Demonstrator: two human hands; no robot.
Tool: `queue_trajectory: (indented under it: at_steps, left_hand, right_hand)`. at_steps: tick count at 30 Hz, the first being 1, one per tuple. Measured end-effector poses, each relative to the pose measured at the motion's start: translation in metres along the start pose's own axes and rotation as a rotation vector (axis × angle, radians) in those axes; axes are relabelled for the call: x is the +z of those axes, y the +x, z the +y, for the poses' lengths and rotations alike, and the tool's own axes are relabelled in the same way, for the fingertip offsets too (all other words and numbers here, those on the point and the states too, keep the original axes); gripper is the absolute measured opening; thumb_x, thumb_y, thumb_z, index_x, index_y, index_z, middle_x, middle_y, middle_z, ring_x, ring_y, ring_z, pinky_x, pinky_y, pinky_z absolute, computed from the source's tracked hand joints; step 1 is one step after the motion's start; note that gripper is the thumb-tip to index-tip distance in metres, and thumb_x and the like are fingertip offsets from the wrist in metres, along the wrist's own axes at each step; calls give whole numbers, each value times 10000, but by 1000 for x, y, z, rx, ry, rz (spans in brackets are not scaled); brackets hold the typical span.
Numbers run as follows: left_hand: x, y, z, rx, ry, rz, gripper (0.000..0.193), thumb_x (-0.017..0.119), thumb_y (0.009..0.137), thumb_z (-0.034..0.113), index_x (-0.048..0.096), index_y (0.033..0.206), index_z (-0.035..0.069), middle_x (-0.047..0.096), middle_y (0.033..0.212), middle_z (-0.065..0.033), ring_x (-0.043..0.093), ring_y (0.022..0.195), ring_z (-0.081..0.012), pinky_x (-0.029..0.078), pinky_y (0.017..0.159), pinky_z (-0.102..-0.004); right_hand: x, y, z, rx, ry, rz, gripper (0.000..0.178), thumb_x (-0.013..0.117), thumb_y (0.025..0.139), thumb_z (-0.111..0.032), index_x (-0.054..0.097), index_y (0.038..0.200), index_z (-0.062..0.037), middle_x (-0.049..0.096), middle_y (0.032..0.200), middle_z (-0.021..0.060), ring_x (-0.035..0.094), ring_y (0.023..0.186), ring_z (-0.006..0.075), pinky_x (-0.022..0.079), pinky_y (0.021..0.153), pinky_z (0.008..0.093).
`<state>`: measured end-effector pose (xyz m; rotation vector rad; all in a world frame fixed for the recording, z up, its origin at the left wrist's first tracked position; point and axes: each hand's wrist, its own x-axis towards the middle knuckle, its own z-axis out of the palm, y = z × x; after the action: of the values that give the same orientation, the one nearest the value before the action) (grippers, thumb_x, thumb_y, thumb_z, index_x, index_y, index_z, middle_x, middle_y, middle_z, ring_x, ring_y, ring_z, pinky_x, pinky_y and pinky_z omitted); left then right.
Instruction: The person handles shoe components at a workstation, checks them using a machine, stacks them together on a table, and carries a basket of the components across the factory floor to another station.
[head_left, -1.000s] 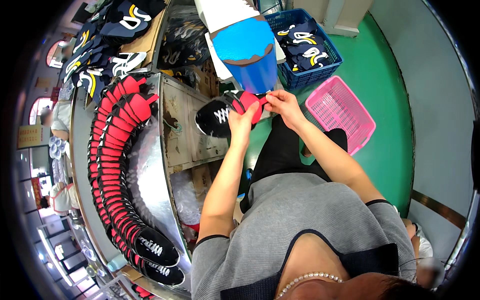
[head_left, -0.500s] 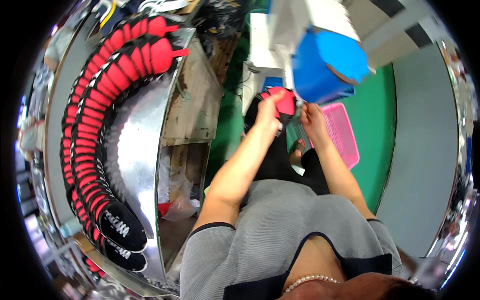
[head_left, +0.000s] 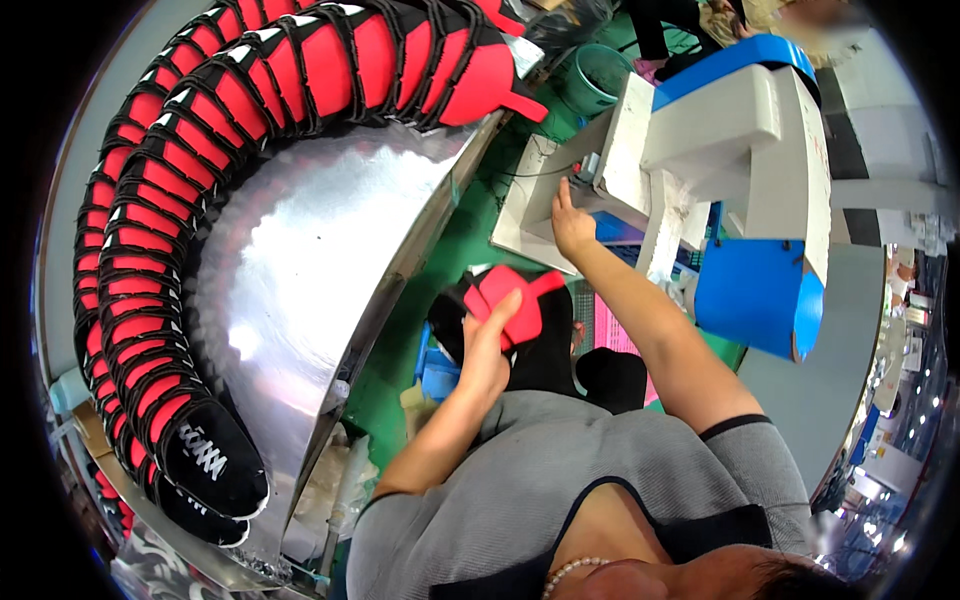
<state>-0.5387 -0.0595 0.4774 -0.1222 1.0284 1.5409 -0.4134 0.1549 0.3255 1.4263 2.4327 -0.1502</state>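
Shoe upper (head_left: 505, 305), red and black, is resting gripped in the left hand (head_left: 490, 345) while the right hand (head_left: 572, 225) is touching the machine (head_left: 740, 130) with extended fingers, many uppers (head_left: 150, 250) waiting.

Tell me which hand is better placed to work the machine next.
Probably the right hand: it already touches the white and blue machine, while the left hand is occupied holding the red and black shoe upper.

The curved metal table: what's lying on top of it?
Two overlapping rows of red-and-black shoe uppers curve along the metal table; its middle shows bare. Whatever lies beneath the rows is covered.
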Motion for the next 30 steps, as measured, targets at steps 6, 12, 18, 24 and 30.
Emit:
queue_trajectory:
  at_steps: [6,12,18,24,30]
  left_hand:
    - [-16,-16,-2,-102,-95,90,223,665,847,155,605,1035,51,633,991,-13,594,913,-105,454,821,-274]
    - [-7,-57,23,34,-79,186,295,672,841,183,593,1084,36,630,979,-15,593,900,-107,460,804,-274]
    - [20,-187,61,375,-50,395,301,695,810,120,582,1074,29,617,984,-26,585,893,-117,462,796,-277]
    - [-47,-213,108,1075,-95,996,185,672,859,176,583,964,51,582,900,21,527,758,-73,425,686,-238]
    - [-163,-138,228,1265,-18,1227,358,663,874,232,567,1090,-36,614,1041,-62,574,879,-147,466,807,-307]
  right_hand:
    - [28,80,20,-367,-1037,-259,329,533,864,-198,641,1092,13,554,1195,246,563,966,453,539,539,502]
    - [53,108,13,-390,-928,-359,333,472,884,-157,617,1127,18,587,1157,211,533,1068,411,501,723,541]
    - [-1,90,-51,-413,-364,-773,425,685,750,-339,675,1069,-58,619,1173,152,605,1066,296,467,910,414]
    - [-183,-53,-200,-827,-50,-928,568,696,770,-399,580,1120,33,641,1037,188,659,826,271,541,745,359]
    - [-295,-55,-241,-1234,529,-169,383,691,769,-296,609,1000,-2,639,972,210,606,940,343,484,815,402]
